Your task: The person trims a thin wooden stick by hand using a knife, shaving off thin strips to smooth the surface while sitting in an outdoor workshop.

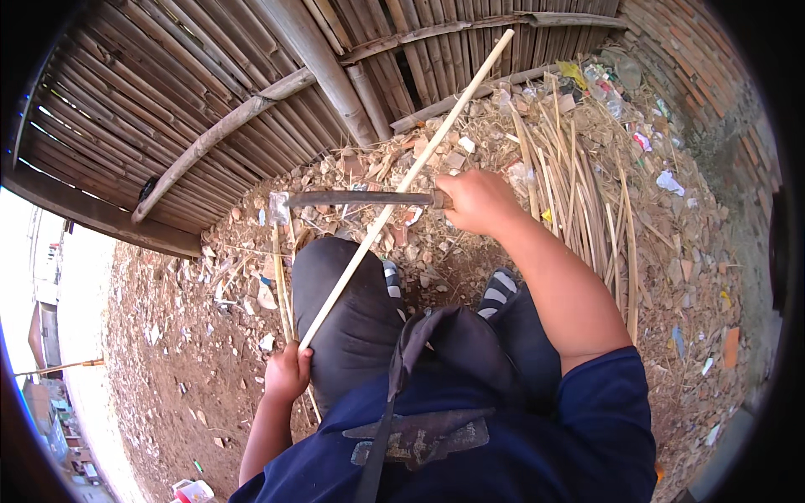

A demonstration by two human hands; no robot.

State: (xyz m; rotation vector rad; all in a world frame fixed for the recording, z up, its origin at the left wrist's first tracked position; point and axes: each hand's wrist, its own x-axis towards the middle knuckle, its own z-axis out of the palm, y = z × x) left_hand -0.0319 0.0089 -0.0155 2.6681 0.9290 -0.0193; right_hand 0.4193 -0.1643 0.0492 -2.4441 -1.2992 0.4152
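My left hand [288, 372] is closed round the lower end of a long pale strip, seemingly split bamboo [423, 159], beside my left knee. The strip slants up and to the right across my thigh, its far end near the slatted wall. In my right hand [481, 201] is the handle of a long knife [360, 199] with a dark blade, held level and pointing left. Its blade crosses the strip above my knees; whether it touches the strip I cannot tell. A pile of similar thin strips [579, 189] lies on the ground to the right of my right forearm.
A bamboo slat wall [210, 92] with a curved pole rises ahead. At the right stands a brick wall [713, 67]. Stone chips and litter cover the dirt ground [168, 335]. A few more strips [282, 285] lie left of my knee. My striped socks [498, 289] show between my legs.
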